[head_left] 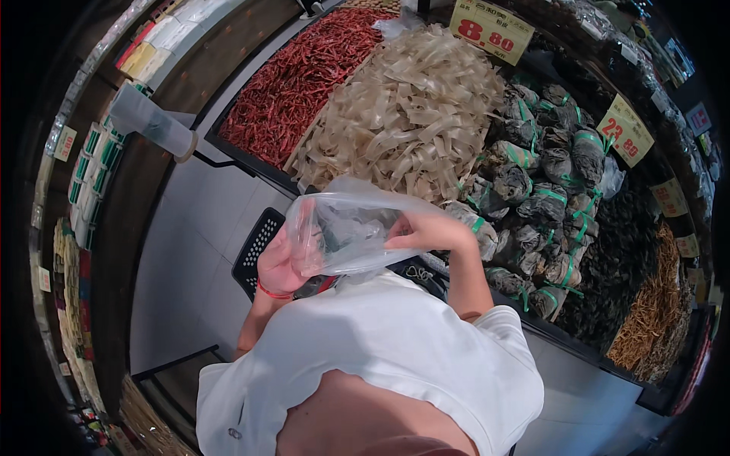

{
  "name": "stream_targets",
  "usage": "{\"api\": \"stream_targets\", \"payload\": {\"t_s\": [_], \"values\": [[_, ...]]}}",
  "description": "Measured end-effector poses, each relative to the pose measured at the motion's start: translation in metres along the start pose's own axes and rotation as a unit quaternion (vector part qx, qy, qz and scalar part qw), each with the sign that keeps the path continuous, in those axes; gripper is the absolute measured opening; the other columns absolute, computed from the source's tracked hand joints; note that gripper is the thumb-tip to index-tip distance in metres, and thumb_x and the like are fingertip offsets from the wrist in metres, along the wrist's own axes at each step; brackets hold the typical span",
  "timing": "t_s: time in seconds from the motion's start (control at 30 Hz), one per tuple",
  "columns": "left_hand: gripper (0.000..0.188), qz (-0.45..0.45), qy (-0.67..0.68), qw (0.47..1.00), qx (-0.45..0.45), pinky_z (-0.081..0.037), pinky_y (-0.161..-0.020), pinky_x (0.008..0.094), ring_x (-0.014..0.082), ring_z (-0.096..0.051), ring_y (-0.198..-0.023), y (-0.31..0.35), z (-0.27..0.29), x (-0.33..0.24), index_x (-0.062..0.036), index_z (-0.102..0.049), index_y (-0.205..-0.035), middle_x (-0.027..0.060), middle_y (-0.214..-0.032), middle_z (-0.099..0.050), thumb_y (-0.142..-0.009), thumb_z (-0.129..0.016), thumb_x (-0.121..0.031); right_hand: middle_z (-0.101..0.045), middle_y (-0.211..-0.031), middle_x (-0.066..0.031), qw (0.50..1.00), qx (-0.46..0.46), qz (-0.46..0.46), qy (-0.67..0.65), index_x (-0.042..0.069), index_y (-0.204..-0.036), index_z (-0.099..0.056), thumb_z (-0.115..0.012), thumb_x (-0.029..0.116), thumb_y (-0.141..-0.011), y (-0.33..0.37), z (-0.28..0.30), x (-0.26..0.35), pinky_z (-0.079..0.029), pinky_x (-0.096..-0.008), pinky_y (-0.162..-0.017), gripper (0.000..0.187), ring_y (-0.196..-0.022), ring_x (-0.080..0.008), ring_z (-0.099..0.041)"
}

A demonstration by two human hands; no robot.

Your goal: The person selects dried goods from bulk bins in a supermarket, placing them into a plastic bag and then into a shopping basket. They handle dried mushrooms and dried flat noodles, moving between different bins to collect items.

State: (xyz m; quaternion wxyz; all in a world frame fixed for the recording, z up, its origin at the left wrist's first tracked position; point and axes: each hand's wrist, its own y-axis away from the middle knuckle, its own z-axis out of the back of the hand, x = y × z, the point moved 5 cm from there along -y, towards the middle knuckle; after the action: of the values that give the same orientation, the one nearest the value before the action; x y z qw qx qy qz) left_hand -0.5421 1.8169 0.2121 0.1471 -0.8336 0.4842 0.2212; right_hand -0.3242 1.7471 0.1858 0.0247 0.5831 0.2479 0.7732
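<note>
A clear plastic bag point(357, 254) is spread between my two hands in front of my chest, its mouth held wide. My left hand point(283, 258), with a red cord at the wrist, grips the bag's left side; its fingers show blurred through the film. On the other side my right hand point(430, 231) has bent fingers on the bag's rim, the fingertips partly inside the mouth. Just beyond the bag lies a heap of wide, translucent dried noodle strips point(407, 114). Neither hand touches the strips.
Dried red chillies point(293, 83) fill the bin at left. Dark bundles tied with green bands point(544, 201) lie at right, beside black dried strips point(608, 266). A clear bag-roll holder point(152, 121) juts from the left. A black perforated basket point(258, 247) is beside my left hand.
</note>
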Motion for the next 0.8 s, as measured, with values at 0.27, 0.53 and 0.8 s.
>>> {"api": "stream_targets", "payload": {"t_s": [0.27, 0.53, 0.8], "values": [[0.088, 0.048, -0.186, 0.976, -0.105, -0.038, -0.058, 0.0174, 0.0061, -0.047, -0.068, -0.009, -0.007, -0.002, -0.018, -0.006, -0.149, 0.01, -0.108, -0.053, -0.08, -0.057, 0.004, -0.029, -0.146, -0.0207, 0.956, -0.199, 0.116, 0.18, 0.0, -0.145, -0.014, -0.079, 0.017, -0.066, -0.002, 0.013, 0.004, -0.029, -0.0333, -0.106, 0.104, -0.132, -0.0301, -0.034], [0.083, -0.019, -0.214, 0.968, -0.129, -0.041, -0.06, 0.0209, 0.0082, -0.052, -0.072, -0.007, 0.0, -0.002, -0.0091, -0.012, -0.147, 0.004, -0.089, -0.053, -0.08, -0.057, 0.005, -0.049, -0.131, -0.0189, 0.979, -0.053, 0.062, 0.187, 0.002, -0.144, -0.021, -0.077, 0.019, -0.068, -0.009, 0.001, -0.004, -0.04, -0.0355, -0.095, 0.095, -0.119, -0.0293, -0.049], [0.083, -0.045, -0.211, 0.968, -0.128, -0.047, -0.077, 0.0238, 0.0094, -0.053, -0.085, -0.012, -0.001, -0.005, -0.0074, -0.02, -0.145, 0.0052, -0.102, -0.051, -0.074, -0.059, 0.009, -0.064, -0.106, -0.0109, 0.988, -0.015, 0.15, 0.033, 0.002, -0.127, -0.049, -0.07, 0.015, -0.077, 0.001, 0.004, 0.016, -0.047, -0.0299, -0.081, 0.055, -0.095, -0.0177, -0.061]]}}
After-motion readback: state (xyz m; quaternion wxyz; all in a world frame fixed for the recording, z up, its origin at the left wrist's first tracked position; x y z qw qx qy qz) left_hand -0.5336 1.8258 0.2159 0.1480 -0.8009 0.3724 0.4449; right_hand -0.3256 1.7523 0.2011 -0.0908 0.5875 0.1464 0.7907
